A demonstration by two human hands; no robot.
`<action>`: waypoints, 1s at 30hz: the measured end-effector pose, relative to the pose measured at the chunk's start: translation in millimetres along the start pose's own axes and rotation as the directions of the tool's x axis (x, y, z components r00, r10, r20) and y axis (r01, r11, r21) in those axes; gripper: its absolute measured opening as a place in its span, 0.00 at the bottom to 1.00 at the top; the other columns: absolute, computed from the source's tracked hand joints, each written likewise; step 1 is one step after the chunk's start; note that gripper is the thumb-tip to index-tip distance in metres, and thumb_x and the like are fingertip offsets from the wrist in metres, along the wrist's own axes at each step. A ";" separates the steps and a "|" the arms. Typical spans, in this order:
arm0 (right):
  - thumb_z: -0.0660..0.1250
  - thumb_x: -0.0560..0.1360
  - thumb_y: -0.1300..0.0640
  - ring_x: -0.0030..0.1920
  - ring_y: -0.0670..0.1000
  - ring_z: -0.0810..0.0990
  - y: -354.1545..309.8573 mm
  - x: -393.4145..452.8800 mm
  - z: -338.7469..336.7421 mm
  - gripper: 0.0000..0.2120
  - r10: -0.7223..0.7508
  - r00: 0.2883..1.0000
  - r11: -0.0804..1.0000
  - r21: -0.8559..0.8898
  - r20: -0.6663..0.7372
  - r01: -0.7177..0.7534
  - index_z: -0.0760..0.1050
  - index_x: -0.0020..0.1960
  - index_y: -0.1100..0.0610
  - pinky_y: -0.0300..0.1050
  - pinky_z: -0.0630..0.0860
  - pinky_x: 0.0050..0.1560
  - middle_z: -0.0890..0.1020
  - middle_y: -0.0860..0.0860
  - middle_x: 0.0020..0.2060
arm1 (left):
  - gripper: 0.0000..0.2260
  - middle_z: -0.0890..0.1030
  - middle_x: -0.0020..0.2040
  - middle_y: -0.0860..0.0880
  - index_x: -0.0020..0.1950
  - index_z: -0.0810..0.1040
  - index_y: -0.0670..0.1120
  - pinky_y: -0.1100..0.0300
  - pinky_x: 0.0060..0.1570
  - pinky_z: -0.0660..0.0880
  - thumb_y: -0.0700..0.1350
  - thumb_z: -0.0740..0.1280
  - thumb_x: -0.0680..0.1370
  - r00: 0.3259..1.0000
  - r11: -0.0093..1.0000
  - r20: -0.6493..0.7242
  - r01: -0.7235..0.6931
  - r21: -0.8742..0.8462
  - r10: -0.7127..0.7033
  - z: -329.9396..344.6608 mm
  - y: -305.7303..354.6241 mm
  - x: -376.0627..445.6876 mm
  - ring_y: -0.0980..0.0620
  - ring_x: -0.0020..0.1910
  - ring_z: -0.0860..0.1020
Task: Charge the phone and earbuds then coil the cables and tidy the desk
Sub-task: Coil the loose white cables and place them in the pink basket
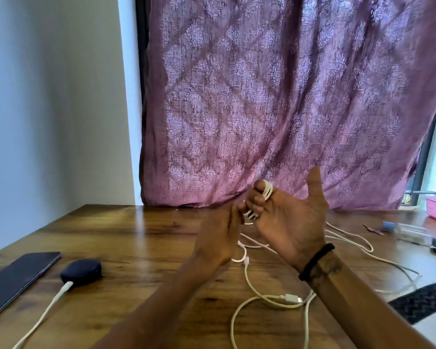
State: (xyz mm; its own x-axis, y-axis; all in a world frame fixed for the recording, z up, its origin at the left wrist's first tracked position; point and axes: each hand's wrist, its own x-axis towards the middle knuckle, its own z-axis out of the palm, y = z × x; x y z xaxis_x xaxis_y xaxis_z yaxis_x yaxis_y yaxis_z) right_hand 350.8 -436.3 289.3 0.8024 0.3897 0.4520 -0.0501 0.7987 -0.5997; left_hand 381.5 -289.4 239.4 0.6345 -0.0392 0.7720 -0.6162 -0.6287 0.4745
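Already the fingers point(256, 197) of the right hand point(291, 217) curl through a few white cable point(267, 191) loops, thumb held wide, while the left hand point(222, 235) pinches the strand just beside them. Slack trails onto the worktop point(136, 238) toward a loose plug point(291, 297). Thin, limp and light, the cable will probably spring open unless pinched where the turns cross. Further left lie the earbud case point(82, 272), plugged in, and the phone point(18, 278).
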 end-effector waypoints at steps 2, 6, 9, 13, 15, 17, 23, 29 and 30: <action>0.57 0.71 0.20 0.40 0.53 0.70 -3.0 0.4 -3.3 0.41 -0.071 0.996 0.997 -0.011 -0.050 0.070 0.72 0.50 0.60 0.49 0.68 0.53 0.72 0.56 0.40 | 0.19 0.83 0.38 0.50 0.47 0.78 0.48 0.47 0.35 0.73 0.54 0.51 0.85 0.996 0.992 0.018 -0.088 0.092 0.087 8.0 -4.0 -0.3 0.49 0.35 0.80; 0.56 0.72 0.21 0.41 0.55 0.74 -2.1 3.1 -3.1 0.39 -0.285 0.951 0.956 -0.101 -0.120 0.274 0.72 0.48 0.59 0.53 0.69 0.57 0.75 0.58 0.42 | 0.11 0.82 0.38 0.49 0.52 0.79 0.49 0.56 0.33 0.64 0.49 0.58 0.85 0.973 0.963 -0.021 -0.222 0.154 0.228 9.1 6.2 -4.3 0.50 0.34 0.78; 0.61 0.68 0.21 0.41 0.57 0.76 -11.4 7.9 -3.8 0.38 -0.509 0.854 0.827 -0.335 -0.109 0.451 0.74 0.46 0.58 0.54 0.70 0.57 0.78 0.58 0.40 | 0.11 0.84 0.41 0.51 0.61 0.79 0.53 0.54 0.36 0.71 0.53 0.59 0.85 0.973 0.952 0.038 -0.232 0.198 0.229 8.7 7.1 -12.1 0.52 0.38 0.79; 0.51 0.73 0.20 0.43 0.60 0.76 -11.8 6.8 -17.4 0.38 -0.645 0.763 0.382 -0.849 0.039 0.366 0.73 0.46 0.56 0.56 0.74 0.53 0.78 0.64 0.43 | 0.11 0.83 0.41 0.53 0.56 0.81 0.53 0.55 0.37 0.70 0.56 0.62 0.84 0.955 0.923 0.088 -0.297 0.244 0.284 -0.8 12.6 -9.6 0.55 0.39 0.78; 0.46 0.74 0.19 0.47 0.61 0.76 -5.2 3.5 -29.4 0.41 -0.544 0.837 0.231 -0.948 0.060 0.218 0.71 0.49 0.57 0.60 0.75 0.56 0.77 0.63 0.47 | 0.11 0.83 0.41 0.54 0.52 0.82 0.52 0.56 0.36 0.71 0.57 0.65 0.83 0.918 0.884 0.084 -0.396 0.249 0.388 -11.4 18.9 -6.0 0.56 0.39 0.78; 0.44 0.73 0.19 0.45 0.54 0.75 1.5 -0.9 -34.1 0.40 -0.420 0.906 0.120 -0.986 0.058 0.119 0.70 0.50 0.55 0.58 0.75 0.54 0.75 0.55 0.46 | 0.10 0.84 0.44 0.55 0.52 0.83 0.53 0.56 0.34 0.73 0.56 0.66 0.82 0.881 0.837 0.053 -0.464 0.289 0.470 -22.0 21.1 -1.5 0.55 0.39 0.80; 0.45 0.81 0.27 0.28 0.47 0.66 26.4 -7.6 -20.4 0.35 -0.058 0.998 0.176 -0.984 -0.003 0.008 0.70 0.33 0.52 0.47 0.66 0.36 0.71 0.48 0.27 | 0.15 0.78 0.40 0.53 0.45 0.79 0.49 0.55 0.32 0.70 0.59 0.65 0.81 0.884 0.817 -0.052 -0.406 0.410 0.465 -47.9 -0.3 10.7 0.52 0.35 0.77; 0.52 0.77 0.25 0.22 0.50 0.56 23.6 -4.5 -11.1 0.39 0.032 0.980 0.740 -0.654 -0.196 -0.155 0.63 0.25 0.57 0.43 0.51 0.28 0.61 0.52 0.20 | 0.17 0.79 0.43 0.53 0.48 0.78 0.50 0.55 0.35 0.73 0.59 0.57 0.84 0.948 0.907 -0.125 -0.233 0.351 0.292 -39.2 -13.4 7.0 0.52 0.39 0.78; 0.53 0.78 0.27 0.22 0.50 0.56 21.6 -3.7 -11.0 0.39 0.041 0.978 0.788 -0.594 -0.205 -0.158 0.60 0.24 0.58 0.43 0.49 0.27 0.60 0.51 0.19 | 0.16 0.79 0.44 0.53 0.50 0.79 0.50 0.54 0.38 0.74 0.57 0.57 0.85 0.955 0.917 -0.107 -0.230 0.325 0.278 -33.5 -16.7 5.2 0.52 0.41 0.79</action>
State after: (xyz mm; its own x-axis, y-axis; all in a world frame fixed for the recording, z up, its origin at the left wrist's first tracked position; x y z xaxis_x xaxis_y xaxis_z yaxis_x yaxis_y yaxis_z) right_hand 353.3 -425.5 267.4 0.9044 0.3203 0.2820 0.1874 0.2956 -0.9368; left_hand 379.5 -253.1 249.7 0.3846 -0.1290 0.9140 -0.5596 -0.8201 0.1198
